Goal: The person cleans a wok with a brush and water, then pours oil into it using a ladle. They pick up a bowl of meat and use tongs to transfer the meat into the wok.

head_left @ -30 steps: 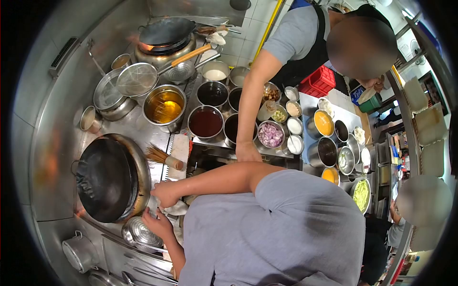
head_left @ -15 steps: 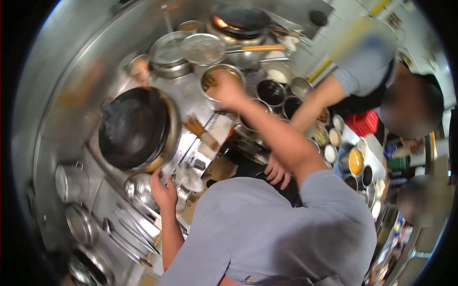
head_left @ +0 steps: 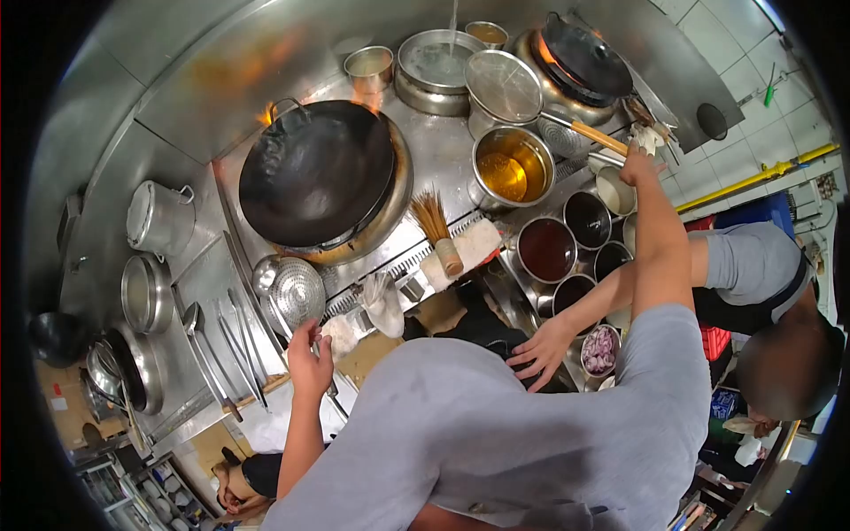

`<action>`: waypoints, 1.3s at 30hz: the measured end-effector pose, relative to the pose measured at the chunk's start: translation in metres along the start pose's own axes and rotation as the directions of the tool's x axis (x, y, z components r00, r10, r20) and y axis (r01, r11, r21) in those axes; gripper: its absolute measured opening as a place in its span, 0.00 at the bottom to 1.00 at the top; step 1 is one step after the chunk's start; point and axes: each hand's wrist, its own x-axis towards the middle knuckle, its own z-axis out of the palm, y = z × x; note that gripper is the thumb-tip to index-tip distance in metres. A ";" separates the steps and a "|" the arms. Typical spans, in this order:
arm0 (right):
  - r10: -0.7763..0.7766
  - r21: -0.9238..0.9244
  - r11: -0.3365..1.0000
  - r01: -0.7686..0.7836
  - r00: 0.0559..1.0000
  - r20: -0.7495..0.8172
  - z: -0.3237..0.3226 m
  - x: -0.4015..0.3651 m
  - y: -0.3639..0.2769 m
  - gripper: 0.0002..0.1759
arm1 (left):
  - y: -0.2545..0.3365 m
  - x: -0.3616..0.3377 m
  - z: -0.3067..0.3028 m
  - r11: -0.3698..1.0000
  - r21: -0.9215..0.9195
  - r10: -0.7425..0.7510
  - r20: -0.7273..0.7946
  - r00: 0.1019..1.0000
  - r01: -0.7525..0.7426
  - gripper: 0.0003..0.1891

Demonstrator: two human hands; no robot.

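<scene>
My left hand (head_left: 309, 358) is raised over the front edge of the stove, thumb apart from the fingers, holding nothing that I can see. Just beyond it lie a perforated skimmer (head_left: 298, 290) and a ladle (head_left: 265, 273), whose handle passes under the hand. My right hand (head_left: 641, 165) reaches far right and is closed around the end of the wooden handle of a mesh strainer (head_left: 503, 86); some fingers are hard to make out. The strainer rests on a pot beside a steel pot of yellow oil (head_left: 522, 168).
A black wok (head_left: 317, 173) sits on the left burner, another wok (head_left: 586, 60) over flames at the back right. A bamboo brush (head_left: 434, 226) lies at the front. A co-worker's hand (head_left: 542, 350) reaches in near sauce pots (head_left: 546, 250) and a bowl of chopped onion (head_left: 600, 350).
My right hand has moved from over the oil pot to the strainer's handle on the right. The view has shifted. The left hand stays near the skimmer.
</scene>
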 end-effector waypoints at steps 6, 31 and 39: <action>-0.369 0.624 0.782 -0.011 0.798 0.477 0.029 0.018 0.004 0.28 | 0.004 0.004 0.008 0.996 -0.084 -0.035 0.060 0.998 0.040 0.20; -0.521 0.663 0.500 0.557 0.805 -0.284 -0.012 -0.262 -0.312 0.44 | -0.033 -0.005 0.026 0.960 -0.279 -0.035 -0.095 0.995 0.007 0.19; -0.794 0.904 -0.257 -0.343 0.608 0.006 -0.047 -0.440 -0.343 0.43 | 0.003 0.021 0.026 0.780 -0.591 -0.213 0.057 0.975 0.205 0.16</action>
